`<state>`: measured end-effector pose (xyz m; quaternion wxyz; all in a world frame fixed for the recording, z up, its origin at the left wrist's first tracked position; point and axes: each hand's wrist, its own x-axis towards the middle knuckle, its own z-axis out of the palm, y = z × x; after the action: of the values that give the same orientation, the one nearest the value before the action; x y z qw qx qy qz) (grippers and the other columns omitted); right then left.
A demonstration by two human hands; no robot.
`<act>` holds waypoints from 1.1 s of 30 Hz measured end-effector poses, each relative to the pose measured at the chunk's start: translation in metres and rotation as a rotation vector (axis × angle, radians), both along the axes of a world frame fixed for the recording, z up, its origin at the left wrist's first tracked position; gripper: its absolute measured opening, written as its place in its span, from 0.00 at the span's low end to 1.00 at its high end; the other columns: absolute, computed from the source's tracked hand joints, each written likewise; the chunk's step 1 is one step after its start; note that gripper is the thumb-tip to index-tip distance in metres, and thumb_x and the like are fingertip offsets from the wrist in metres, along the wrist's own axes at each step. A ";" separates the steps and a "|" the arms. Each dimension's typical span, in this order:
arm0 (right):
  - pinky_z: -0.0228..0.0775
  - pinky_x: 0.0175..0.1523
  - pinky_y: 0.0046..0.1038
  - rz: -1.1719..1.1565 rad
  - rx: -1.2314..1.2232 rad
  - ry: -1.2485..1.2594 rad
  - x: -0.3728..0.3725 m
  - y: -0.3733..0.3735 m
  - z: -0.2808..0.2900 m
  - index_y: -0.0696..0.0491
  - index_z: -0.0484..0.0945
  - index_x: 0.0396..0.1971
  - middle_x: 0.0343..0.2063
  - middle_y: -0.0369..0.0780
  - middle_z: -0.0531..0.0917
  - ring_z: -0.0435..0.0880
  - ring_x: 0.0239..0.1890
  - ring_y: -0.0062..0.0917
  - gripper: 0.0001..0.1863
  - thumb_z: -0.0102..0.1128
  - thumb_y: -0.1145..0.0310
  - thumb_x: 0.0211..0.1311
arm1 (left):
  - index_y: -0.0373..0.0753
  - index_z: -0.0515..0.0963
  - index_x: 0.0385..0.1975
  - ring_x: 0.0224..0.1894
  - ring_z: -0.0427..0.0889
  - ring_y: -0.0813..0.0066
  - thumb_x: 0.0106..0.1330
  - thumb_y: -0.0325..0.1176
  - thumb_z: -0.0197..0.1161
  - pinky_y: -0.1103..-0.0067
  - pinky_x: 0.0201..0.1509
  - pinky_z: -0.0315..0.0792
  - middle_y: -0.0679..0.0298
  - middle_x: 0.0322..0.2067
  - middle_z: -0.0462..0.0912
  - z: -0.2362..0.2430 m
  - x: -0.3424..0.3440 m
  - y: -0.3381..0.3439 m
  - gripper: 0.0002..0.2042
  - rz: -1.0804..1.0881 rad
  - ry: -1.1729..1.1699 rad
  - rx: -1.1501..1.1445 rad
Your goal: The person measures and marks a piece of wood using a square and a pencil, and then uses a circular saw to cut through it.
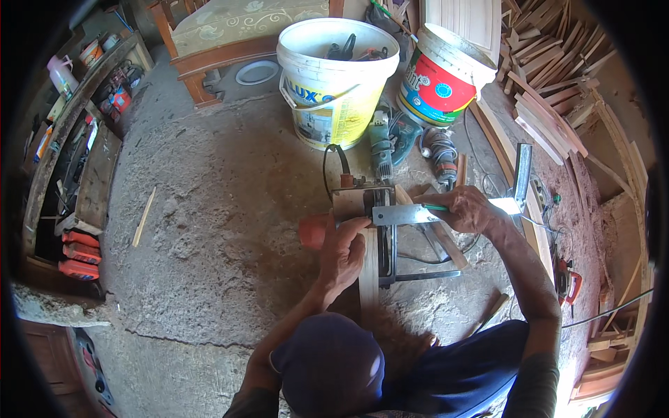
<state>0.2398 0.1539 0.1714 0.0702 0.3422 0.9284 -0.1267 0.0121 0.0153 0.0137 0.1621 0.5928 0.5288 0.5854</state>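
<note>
My right hand [468,210] is closed around a metal square, its flat blade [404,214] reaching left and its upright leg [523,173] rising beyond my wrist. A slim green pencil [435,207] also sticks out of that hand. My left hand [340,259] grips the side of a pale wooden strip [368,279], the index fingertip close to the blade's left end. Under the blade lies a power tool with a dark metal base [387,251] and an orange-red part [313,230] left of my fingers. How the strip meets the tool is partly hidden.
Beyond my hands stand a white-and-yellow bucket [334,90] and a red-and-blue paint bucket [444,76]. Corded power tools [442,155] lie before them. Timber offcuts [550,63] pile at the far right. A workbench shelf [97,181] runs along the left; a wood sliver [144,216] lies on the floor.
</note>
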 end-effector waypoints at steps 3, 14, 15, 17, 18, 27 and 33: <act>0.78 0.39 0.36 0.029 0.018 0.028 0.001 0.000 -0.005 0.38 0.80 0.56 0.38 0.41 0.87 0.86 0.35 0.38 0.19 0.61 0.63 0.65 | 0.39 0.80 0.46 0.53 0.77 0.55 0.61 0.17 0.57 0.65 0.61 0.67 0.58 0.43 0.85 -0.001 -0.001 0.000 0.15 -0.002 0.045 0.004; 0.78 0.39 0.37 0.035 0.005 0.071 0.000 -0.004 -0.004 0.40 0.80 0.56 0.34 0.45 0.87 0.86 0.33 0.39 0.18 0.58 0.61 0.68 | 0.41 0.81 0.45 0.56 0.76 0.55 0.61 0.16 0.56 0.65 0.60 0.68 0.59 0.44 0.85 0.003 0.000 0.001 0.16 -0.007 0.025 -0.001; 0.78 0.39 0.36 0.021 0.000 0.053 -0.001 -0.006 -0.002 0.41 0.80 0.56 0.34 0.44 0.87 0.86 0.33 0.39 0.18 0.58 0.61 0.68 | 0.41 0.80 0.45 0.56 0.75 0.55 0.61 0.16 0.56 0.65 0.60 0.68 0.59 0.44 0.85 0.002 0.000 0.001 0.16 -0.013 0.015 -0.003; 0.78 0.40 0.36 -0.004 -0.010 0.022 -0.005 -0.008 0.001 0.41 0.80 0.56 0.35 0.44 0.87 0.86 0.34 0.40 0.18 0.57 0.61 0.68 | 0.41 0.80 0.45 0.56 0.75 0.55 0.61 0.17 0.56 0.65 0.62 0.67 0.59 0.44 0.84 0.003 -0.001 0.000 0.16 -0.022 0.001 -0.011; 0.78 0.38 0.36 0.025 0.017 0.037 -0.005 -0.007 0.000 0.41 0.80 0.56 0.34 0.44 0.87 0.86 0.32 0.38 0.18 0.57 0.60 0.68 | 0.40 0.80 0.46 0.56 0.75 0.55 0.61 0.17 0.56 0.64 0.63 0.66 0.58 0.44 0.84 0.004 -0.001 0.000 0.16 -0.028 0.004 -0.016; 0.79 0.44 0.34 0.035 -0.011 0.040 -0.009 -0.008 0.001 0.44 0.81 0.55 0.45 0.41 0.86 0.86 0.40 0.38 0.17 0.57 0.62 0.68 | 0.39 0.79 0.48 0.54 0.77 0.52 0.61 0.17 0.56 0.58 0.72 0.57 0.57 0.43 0.84 -0.001 -0.002 0.000 0.17 -0.038 0.020 -0.015; 0.79 0.45 0.33 0.015 -0.039 0.023 -0.015 -0.011 0.006 0.44 0.80 0.55 0.47 0.39 0.85 0.86 0.40 0.38 0.17 0.58 0.62 0.68 | 0.39 0.79 0.47 0.55 0.77 0.51 0.61 0.17 0.57 0.58 0.73 0.55 0.57 0.42 0.85 -0.002 -0.003 -0.001 0.16 -0.035 -0.050 -0.016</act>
<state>0.2248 0.1432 0.1777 0.0673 0.3324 0.9290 -0.1482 0.0094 0.0147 0.0120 0.1903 0.5858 0.5185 0.5931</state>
